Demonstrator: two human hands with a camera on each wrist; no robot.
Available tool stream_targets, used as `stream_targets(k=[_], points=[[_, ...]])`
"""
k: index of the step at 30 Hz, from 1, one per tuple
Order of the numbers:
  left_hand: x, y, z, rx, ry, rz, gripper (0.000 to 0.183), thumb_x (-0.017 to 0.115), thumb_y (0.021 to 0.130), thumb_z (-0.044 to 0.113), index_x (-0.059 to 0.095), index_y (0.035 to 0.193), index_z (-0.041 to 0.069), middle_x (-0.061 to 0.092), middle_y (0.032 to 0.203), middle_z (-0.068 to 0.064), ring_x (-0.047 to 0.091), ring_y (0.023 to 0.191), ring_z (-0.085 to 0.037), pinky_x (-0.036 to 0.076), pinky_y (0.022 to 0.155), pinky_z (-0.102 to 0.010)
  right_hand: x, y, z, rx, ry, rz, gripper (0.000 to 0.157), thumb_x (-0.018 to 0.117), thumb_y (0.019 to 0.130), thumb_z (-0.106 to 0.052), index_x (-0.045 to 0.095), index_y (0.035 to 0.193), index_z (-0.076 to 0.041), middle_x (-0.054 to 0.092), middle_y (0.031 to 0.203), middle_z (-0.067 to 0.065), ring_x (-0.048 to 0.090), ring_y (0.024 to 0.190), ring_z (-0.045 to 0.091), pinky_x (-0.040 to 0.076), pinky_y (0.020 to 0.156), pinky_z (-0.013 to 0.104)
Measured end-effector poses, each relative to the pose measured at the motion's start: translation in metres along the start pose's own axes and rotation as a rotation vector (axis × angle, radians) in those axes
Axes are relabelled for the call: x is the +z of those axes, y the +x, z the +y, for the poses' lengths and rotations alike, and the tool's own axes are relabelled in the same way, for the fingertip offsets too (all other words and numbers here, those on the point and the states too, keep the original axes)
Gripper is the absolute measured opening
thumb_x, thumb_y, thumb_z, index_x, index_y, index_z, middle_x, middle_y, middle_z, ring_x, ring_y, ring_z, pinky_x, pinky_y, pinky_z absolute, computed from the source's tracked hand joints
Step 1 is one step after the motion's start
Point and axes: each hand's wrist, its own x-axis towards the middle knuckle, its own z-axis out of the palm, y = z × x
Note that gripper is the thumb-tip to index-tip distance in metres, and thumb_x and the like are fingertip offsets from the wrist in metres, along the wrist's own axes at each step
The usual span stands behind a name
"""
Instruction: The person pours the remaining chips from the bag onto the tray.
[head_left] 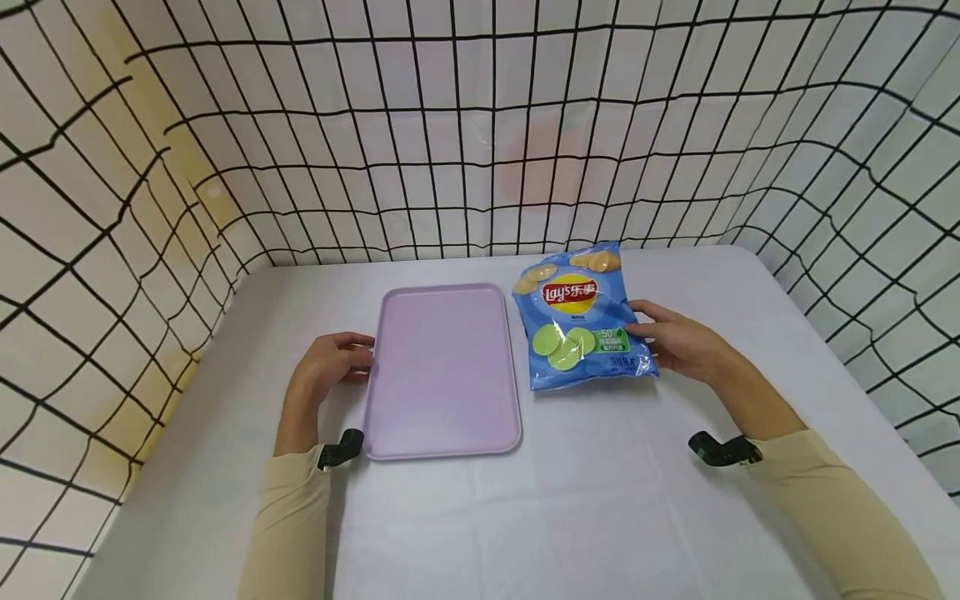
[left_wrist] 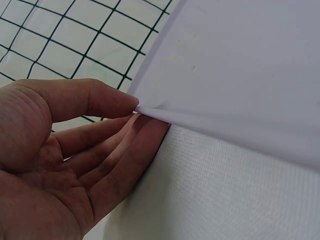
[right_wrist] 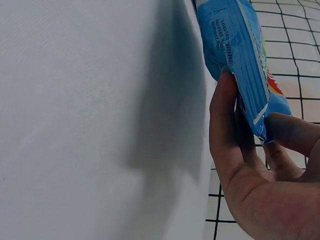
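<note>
A light purple rectangular tray (head_left: 446,375) lies on the white table, its long sides running away from me. My left hand (head_left: 330,364) pinches its left rim, thumb on top and fingers beneath, as the left wrist view shows at the tray edge (left_wrist: 235,137). To the right of the tray is a blue bag of Lay's potato chips (head_left: 581,321) with lime slices printed on its front. My right hand (head_left: 686,342) grips the bag's right edge; in the right wrist view the thumb and fingers close on the chip bag (right_wrist: 232,45), which casts a shadow on the table.
A black wire grid (head_left: 420,133) encloses the back and sides of the white table (head_left: 540,508). A small black wrist camera (head_left: 341,450) sits on the left sleeve, and another black wrist camera (head_left: 723,450) on the right sleeve. Small yellowish crumbs (left_wrist: 192,67) dot the tray.
</note>
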Motion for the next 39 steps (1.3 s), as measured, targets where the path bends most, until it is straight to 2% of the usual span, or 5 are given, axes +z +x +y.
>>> stream_targets(k=[11,22,29,32,39], points=[[0.001,0.002,0.0,-0.004,0.015,0.014,0.044,0.067,0.093,0.011,0.06,0.136,0.001,0.07,0.121,-0.02,0.073,0.082,-0.013,0.061,0.076,-0.027,-0.001,-0.003,-0.01,-0.098,0.007,0.062,0.059,0.05,0.106,-0.031,0.023,0.159,-0.023,0.046,0.141,0.017,0.067,0.103,0.022,0.059,0.09,0.03],[0.001,-0.001,-0.001,-0.008,0.012,0.022,0.045,0.068,0.094,0.012,0.06,0.136,0.001,0.07,0.122,-0.021,0.073,0.083,-0.015,0.061,0.078,-0.028,0.011,-0.002,-0.021,-0.165,-0.054,0.087,0.058,0.049,0.106,-0.019,0.024,0.157,-0.021,0.034,0.155,0.021,0.054,0.12,0.035,0.056,0.091,0.025],[0.002,-0.001,-0.001,-0.012,0.017,0.029,0.044,0.068,0.094,0.013,0.06,0.136,0.002,0.069,0.123,-0.021,0.073,0.083,-0.015,0.061,0.078,-0.028,0.016,-0.002,-0.025,-0.185,-0.033,0.088,0.05,0.047,0.107,-0.02,0.031,0.155,-0.023,0.028,0.158,0.017,0.053,0.118,0.031,0.055,0.089,0.022],[0.003,-0.001,-0.001,-0.01,0.018,0.027,0.044,0.068,0.094,0.013,0.06,0.136,0.002,0.069,0.123,-0.021,0.073,0.083,-0.015,0.061,0.077,-0.028,0.018,-0.003,-0.027,-0.199,-0.027,0.1,0.048,0.047,0.108,-0.023,0.034,0.154,-0.024,0.033,0.154,0.018,0.056,0.114,0.027,0.055,0.089,0.022],[0.003,-0.001,-0.003,-0.016,0.02,0.035,0.042,0.067,0.094,0.013,0.061,0.135,0.003,0.069,0.122,-0.02,0.072,0.08,-0.014,0.061,0.075,-0.026,0.023,-0.007,-0.036,-0.219,-0.075,0.21,0.049,0.053,0.105,-0.031,0.041,0.152,-0.022,0.058,0.13,0.015,0.067,0.094,0.016,0.058,0.081,0.025]])
